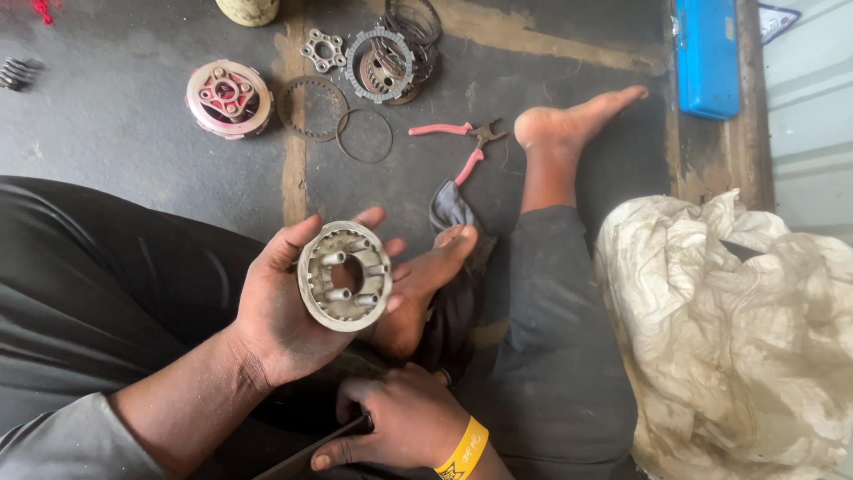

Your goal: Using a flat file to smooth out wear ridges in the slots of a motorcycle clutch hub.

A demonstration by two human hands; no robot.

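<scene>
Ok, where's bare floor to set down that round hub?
Bare floor lies left of the red-centred clutch part, above the dark trouser leg. A smaller patch sits between the pink-handled pliers and blue case. Crowded around the stacked rings.

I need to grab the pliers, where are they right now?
The pink-handled pliers lie on the floor, upper middle of the head view, between the thin metal ring and the bare foot.

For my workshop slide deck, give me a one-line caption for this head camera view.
Seated on the floor, left hand cradles a round metal hub; right hand grips a dark tool.
</scene>
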